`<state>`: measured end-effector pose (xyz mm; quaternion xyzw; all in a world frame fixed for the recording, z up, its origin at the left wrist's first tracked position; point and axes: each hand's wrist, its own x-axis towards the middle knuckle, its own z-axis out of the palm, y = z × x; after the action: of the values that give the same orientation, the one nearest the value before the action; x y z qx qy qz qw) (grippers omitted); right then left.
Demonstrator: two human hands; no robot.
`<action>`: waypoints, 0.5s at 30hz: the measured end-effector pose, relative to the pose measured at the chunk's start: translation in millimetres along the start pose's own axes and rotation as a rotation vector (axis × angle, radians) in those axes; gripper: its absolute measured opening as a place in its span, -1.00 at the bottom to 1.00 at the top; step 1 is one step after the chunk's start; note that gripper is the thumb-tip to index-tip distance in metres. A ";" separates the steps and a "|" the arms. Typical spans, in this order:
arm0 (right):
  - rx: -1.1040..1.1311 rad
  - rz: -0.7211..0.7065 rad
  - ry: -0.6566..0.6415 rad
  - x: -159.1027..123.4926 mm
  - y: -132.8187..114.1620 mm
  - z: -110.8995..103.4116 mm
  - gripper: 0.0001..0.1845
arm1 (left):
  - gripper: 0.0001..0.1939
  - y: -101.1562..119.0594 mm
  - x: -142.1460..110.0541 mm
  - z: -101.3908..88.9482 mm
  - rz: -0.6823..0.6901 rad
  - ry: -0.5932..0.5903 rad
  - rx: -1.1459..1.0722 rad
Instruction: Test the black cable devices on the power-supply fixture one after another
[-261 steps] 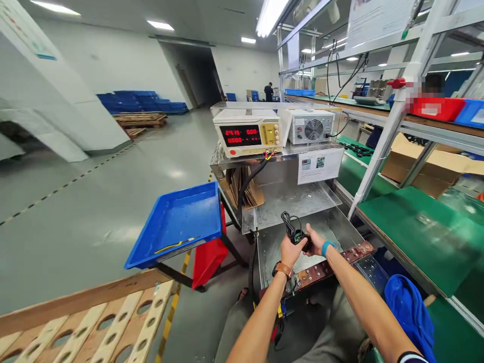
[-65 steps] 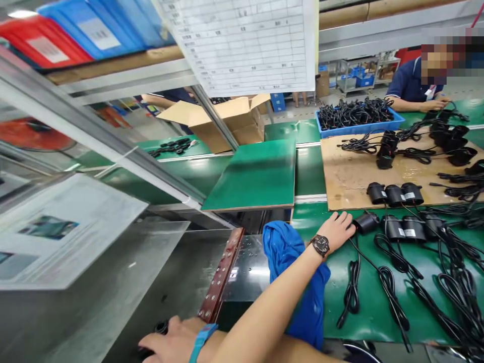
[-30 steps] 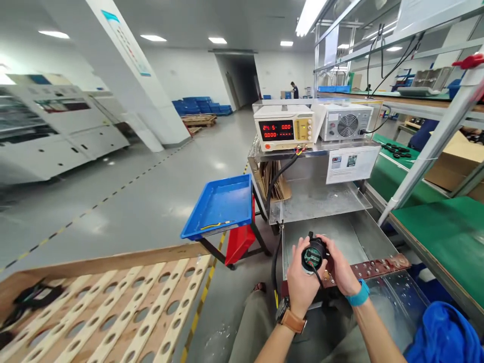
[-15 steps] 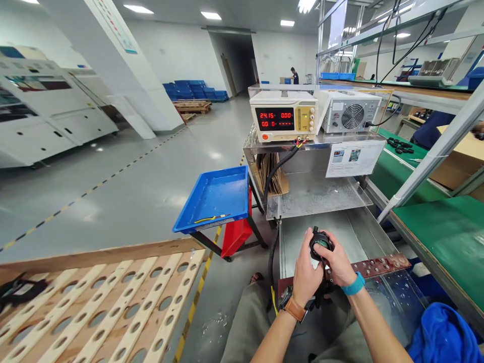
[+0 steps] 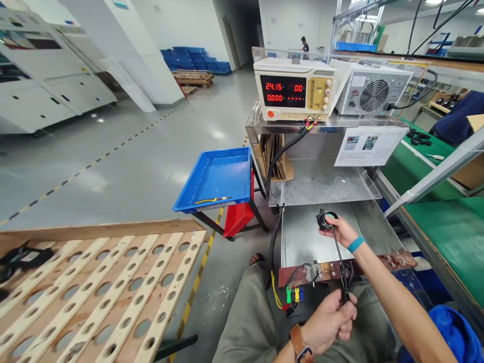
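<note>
Metal tray (image 5: 302, 234), power supply (image 5: 283, 92) lit beyond it: hands newly parted.
Above the tray, the right hand (image 5: 342, 231) grips the round black unit (image 5: 322, 220); the left hand (image 5: 333, 320), moments ago on that unit too, is now closed around its cable (image 5: 337, 246) at the tray's near side, so the two seem handled separately.

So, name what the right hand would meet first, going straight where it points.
Past the black housing it holds, the right hand would probably meet the lower metal shelf; depth is unclear.

Left hand (image 5: 333, 321) moved down to cable (image 5: 345, 287), right hand (image 5: 342, 232) alone holding device (image 5: 322, 220)
</note>
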<state>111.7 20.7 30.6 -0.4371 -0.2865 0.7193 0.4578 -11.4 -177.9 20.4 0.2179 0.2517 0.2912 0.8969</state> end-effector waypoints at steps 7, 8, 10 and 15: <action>-0.205 0.148 0.031 50.9 49.7 -50.3 -0.57 | -0.49 91.6 -7.9 -23.8 0.171 -0.033 0.028; -0.211 0.166 0.028 53.4 54.3 -53.8 -0.58 | -0.53 101.0 -1.9 -31.0 0.228 0.014 0.111; -0.214 0.198 0.017 56.3 61.1 -58.5 -0.58 | -0.57 112.0 13.8 -47.0 0.339 0.158 0.280; -0.274 0.301 0.002 59.9 71.5 -64.6 -0.56 | -0.54 106.6 44.3 -77.5 0.394 0.433 0.503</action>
<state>128.2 46.1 -78.8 -0.5340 -0.3128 0.7333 0.2817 -69.0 -52.6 3.1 0.4086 0.4522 0.4266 0.6683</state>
